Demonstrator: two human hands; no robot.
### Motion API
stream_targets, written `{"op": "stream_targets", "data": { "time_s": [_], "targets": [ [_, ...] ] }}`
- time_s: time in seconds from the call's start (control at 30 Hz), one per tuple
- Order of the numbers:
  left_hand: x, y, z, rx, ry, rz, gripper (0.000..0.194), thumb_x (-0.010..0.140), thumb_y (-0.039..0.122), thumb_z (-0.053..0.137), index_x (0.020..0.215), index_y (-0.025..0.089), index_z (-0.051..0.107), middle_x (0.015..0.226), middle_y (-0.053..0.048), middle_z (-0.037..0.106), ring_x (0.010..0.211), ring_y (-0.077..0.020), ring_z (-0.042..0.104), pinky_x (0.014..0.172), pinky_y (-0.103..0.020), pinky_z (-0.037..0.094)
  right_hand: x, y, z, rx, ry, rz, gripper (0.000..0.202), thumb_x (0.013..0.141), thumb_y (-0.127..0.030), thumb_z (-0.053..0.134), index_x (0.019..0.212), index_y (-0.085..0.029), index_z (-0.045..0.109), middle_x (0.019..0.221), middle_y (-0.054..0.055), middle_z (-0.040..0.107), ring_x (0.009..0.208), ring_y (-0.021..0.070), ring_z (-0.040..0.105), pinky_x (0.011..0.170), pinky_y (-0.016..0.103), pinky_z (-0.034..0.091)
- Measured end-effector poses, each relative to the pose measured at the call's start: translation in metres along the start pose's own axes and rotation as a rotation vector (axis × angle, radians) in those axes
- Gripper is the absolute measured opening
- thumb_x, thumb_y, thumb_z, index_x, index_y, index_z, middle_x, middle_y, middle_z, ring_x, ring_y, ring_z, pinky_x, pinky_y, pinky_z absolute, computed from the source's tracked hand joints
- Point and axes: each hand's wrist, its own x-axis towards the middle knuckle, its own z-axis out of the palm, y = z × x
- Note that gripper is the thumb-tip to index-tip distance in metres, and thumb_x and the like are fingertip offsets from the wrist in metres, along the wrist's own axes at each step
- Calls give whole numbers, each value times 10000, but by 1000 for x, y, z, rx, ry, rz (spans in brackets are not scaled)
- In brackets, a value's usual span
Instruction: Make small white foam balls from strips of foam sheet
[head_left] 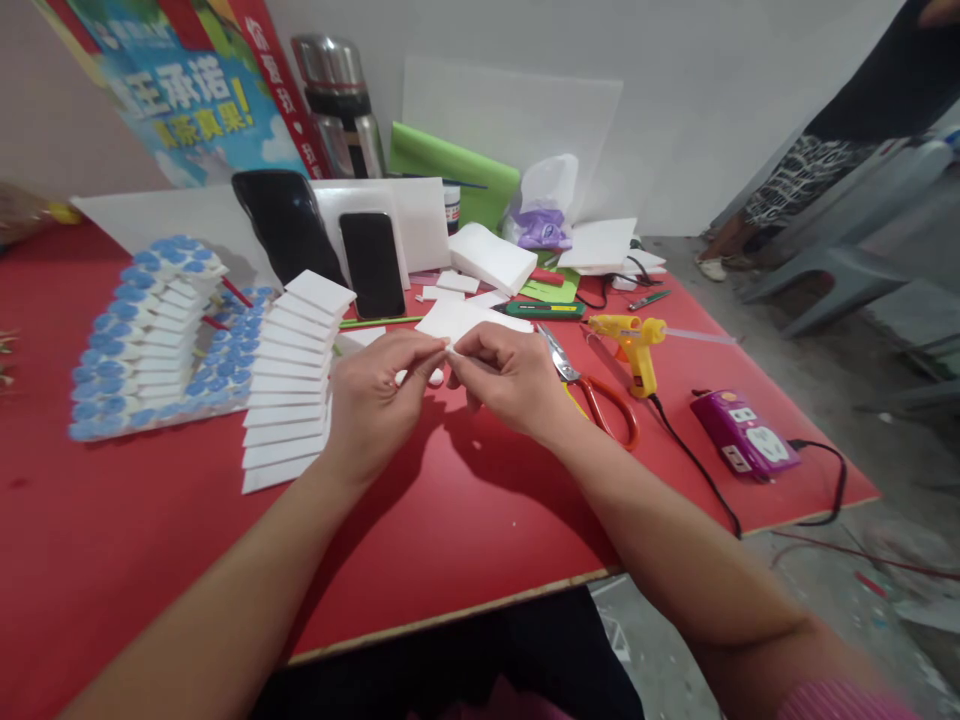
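My left hand [386, 390] and my right hand [510, 375] meet above the middle of the red table [450, 520]. Both are closed in a pinch on one small white piece [449, 348], mostly hidden by the fingertips. Some small white foam bits [420, 378] show just behind my left fingers. Left of my left hand stands a curved stair-like row of white foam pieces [285, 400]. Farther left is a model covered in blue and white discs [112, 370]. White sheets [469, 320] lie behind my hands.
Red-handled scissors [607, 405], a yellow glue gun [636, 350], a green cutter [544, 310] and a purple power socket [750, 435] lie to the right. Two phones [373, 265] [289, 225] and a steel flask [341, 105] stand behind. A person's legs [780, 190] show beyond the table.
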Motion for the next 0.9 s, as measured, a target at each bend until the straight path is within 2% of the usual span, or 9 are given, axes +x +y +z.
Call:
{"op": "stream_targets", "data": {
  "time_s": [0.13, 0.27, 0.37, 0.5, 0.6, 0.73, 0.9],
  "targets": [
    [7, -3, -5, -294, -52, -264, 49, 854, 247, 802, 828, 211, 823, 833, -27, 793, 794, -188, 732, 755, -294, 589, 0, -1, -6, 54, -70, -24, 169, 921, -275, 666, 786, -176, 645, 697, 15, 709, 542, 106, 577, 530, 245, 439],
    [12, -5, -7, -572, -162, -489, 82, 776, 273, 865, 818, 209, 838, 798, -31, 775, 743, -194, 736, 738, -310, 619, 1, 0, -9, 122, -136, -26, 158, 929, -262, 664, 798, -181, 630, 699, 4, 707, 537, 112, 622, 541, 252, 471],
    [13, -5, -8, -573, -172, -481, 50, 775, 253, 858, 775, 207, 839, 789, -35, 765, 728, -187, 730, 721, -296, 621, 1, 0, -9, 123, -159, -18, 149, 938, -269, 654, 820, -184, 622, 726, 7, 720, 547, 122, 654, 561, 262, 500],
    [11, -3, -6, -479, -84, -380, 39, 788, 228, 849, 763, 213, 823, 809, -26, 764, 730, -171, 719, 693, -271, 607, 2, 1, -6, 114, -146, 4, 141, 950, -276, 644, 853, -175, 632, 797, 30, 748, 578, 132, 680, 585, 270, 509],
    [9, -1, -3, -397, -37, -375, 72, 804, 265, 844, 824, 204, 811, 851, -29, 779, 760, -176, 728, 714, -276, 612, 3, -1, -5, 39, -108, 44, 146, 946, -282, 660, 848, -175, 644, 751, 26, 744, 576, 139, 667, 579, 271, 481],
    [7, 1, -2, -303, -60, -414, 128, 840, 305, 808, 870, 190, 762, 834, -26, 776, 743, -175, 731, 709, -276, 600, 4, -1, -4, -102, -38, 68, 165, 932, -307, 688, 829, -185, 649, 697, 15, 718, 610, 150, 633, 585, 273, 437],
    [9, 3, -4, -279, -114, -402, 99, 851, 271, 778, 860, 195, 715, 790, -11, 746, 735, -160, 711, 701, -264, 575, 2, 2, -1, -169, -9, -8, 152, 893, -279, 711, 806, -191, 623, 699, -2, 686, 619, 136, 580, 588, 268, 396]
  ]
}}
